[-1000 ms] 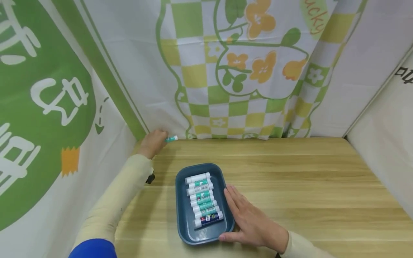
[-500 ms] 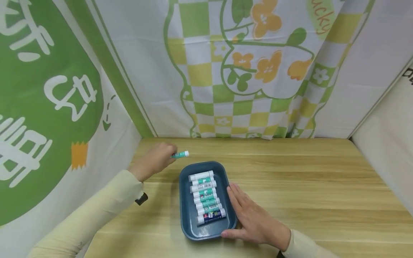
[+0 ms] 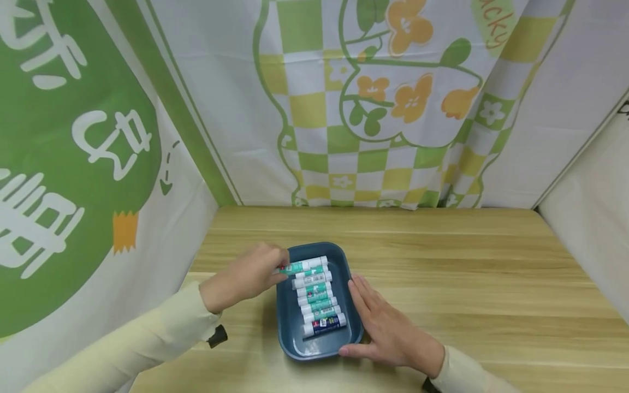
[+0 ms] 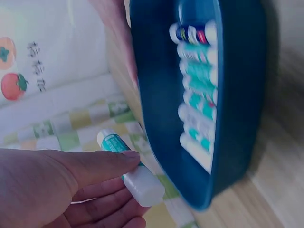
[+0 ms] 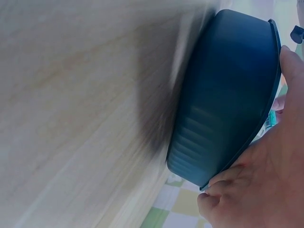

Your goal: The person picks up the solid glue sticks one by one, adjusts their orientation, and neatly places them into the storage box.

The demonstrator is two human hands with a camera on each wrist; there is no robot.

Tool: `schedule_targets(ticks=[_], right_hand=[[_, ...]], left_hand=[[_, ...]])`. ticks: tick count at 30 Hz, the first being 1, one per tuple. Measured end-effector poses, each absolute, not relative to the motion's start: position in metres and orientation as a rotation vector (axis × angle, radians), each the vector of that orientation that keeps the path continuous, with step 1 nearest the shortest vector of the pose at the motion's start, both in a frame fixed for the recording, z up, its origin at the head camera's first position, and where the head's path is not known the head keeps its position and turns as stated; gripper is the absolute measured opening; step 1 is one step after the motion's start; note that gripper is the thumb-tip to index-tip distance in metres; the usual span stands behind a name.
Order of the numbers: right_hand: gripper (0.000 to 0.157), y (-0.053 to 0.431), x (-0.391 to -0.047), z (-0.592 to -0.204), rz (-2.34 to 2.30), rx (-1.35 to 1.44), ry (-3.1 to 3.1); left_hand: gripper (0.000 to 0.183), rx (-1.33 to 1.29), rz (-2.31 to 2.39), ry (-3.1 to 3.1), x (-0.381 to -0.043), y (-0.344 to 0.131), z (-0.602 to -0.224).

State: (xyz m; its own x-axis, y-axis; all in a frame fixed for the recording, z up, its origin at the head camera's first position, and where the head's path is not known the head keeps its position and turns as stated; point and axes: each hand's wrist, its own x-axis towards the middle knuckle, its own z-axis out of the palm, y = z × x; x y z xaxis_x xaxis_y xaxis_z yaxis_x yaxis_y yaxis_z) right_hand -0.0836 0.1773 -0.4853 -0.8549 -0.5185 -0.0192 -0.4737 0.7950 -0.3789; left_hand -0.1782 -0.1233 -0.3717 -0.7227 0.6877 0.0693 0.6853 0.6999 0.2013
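My left hand (image 3: 253, 275) pinches a glue stick (image 4: 142, 185) with a green label and white ends between thumb and fingers. In the head view it is over the far left corner of a dark blue tray (image 3: 316, 346). Several glue sticks lie side by side in a row inside, mostly green and white; the nearest is a navy glue stick (image 3: 325, 325). The held one overlaps the far end of this row in the head view. My right hand (image 3: 388, 333) rests along the tray's right rim, its thumb at the near corner, fingers straight.
The tray stands on a wood-grain table (image 3: 467, 284). A printed curtain (image 3: 373, 164) hangs along the table's back edge, and a green and white cloth (image 3: 98, 164) closes off the left side.
My left hand has brought the glue stick from the table's far left corner toward me and right, to over the tray. My right hand keeps its place on the rim.
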Motion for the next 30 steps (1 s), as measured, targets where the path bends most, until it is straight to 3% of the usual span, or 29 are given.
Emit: schedule_targets(ticks=[30], right_hand=[[0.123, 0.176, -0.084, -0.485, -0.577, -0.755, 2.820]], left_hand=[[0.018, 1.248, 0.335, 2.703, -0.117, -0.085, -0.420]])
